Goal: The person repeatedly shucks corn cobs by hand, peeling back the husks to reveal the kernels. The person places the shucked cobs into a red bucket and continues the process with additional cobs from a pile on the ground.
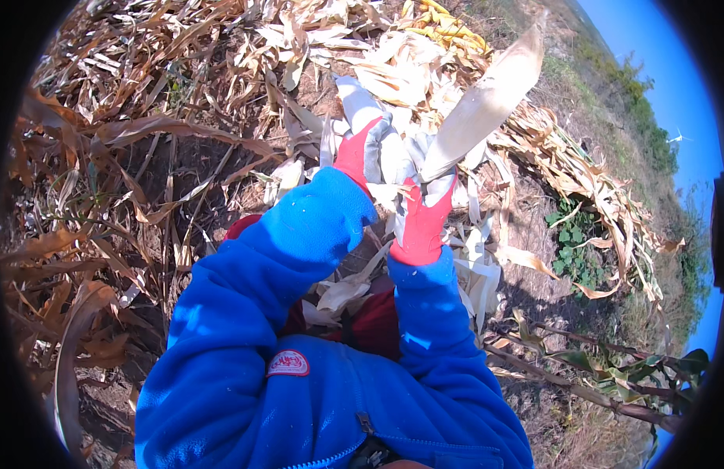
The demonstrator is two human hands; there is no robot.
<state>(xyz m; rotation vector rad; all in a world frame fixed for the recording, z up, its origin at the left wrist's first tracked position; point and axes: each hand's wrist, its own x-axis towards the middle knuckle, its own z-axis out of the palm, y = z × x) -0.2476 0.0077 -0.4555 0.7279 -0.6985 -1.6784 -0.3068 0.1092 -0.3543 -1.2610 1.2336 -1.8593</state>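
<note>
My left hand (pixel 363 148), in a red and white glove, is closed around a pale, husk-covered ear of corn (pixel 394 160). Bright sun washes out that ear, and the fingers hide part of it. Close beside it on the right, my right hand (pixel 426 207) wears a matching glove. Its fingers are closed on the base of a long, broad corn husk leaf (pixel 487 105), which sticks up and away to the right. Both hands are held close together over loose husks.
Husked yellow corn cobs (pixel 449 30) lie in a pile at the far side. Dry stalks and leaves (pixel 135 133) cover the ground at left, with more stalks (pixel 569 160) at right. A green plant (pixel 578 242) and a cut stalk (pixel 581 388) lie right of me.
</note>
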